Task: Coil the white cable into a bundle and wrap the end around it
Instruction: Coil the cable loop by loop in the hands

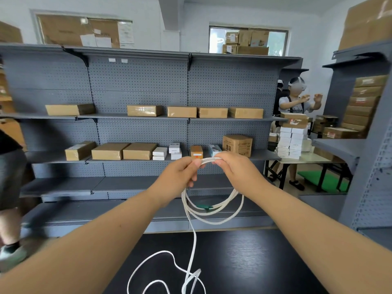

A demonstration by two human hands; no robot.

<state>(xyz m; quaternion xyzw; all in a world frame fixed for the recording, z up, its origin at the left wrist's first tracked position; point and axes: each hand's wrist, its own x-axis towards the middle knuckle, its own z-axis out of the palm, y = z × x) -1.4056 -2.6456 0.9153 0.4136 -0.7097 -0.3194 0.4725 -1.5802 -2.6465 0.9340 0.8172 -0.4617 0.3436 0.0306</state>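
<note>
The white cable (214, 217) hangs in several loops below both hands, held up in front of me above the black table. My left hand (180, 175) pinches the top of the loops, and my right hand (233, 166) grips the same strands just to its right. A short run of cable shows between the two hands. A green tie (204, 207) sits on one loop. One strand drops from the coil down to the table, where the loose rest of the cable lies in curls (169, 276).
A black table (244, 262) lies below my arms. Grey pegboard shelving (137, 81) with cardboard boxes (109, 151) stands behind it. A person in a headset (297, 98) stands at the right by a table of white boxes; another person's leg (10, 187) is at the left edge.
</note>
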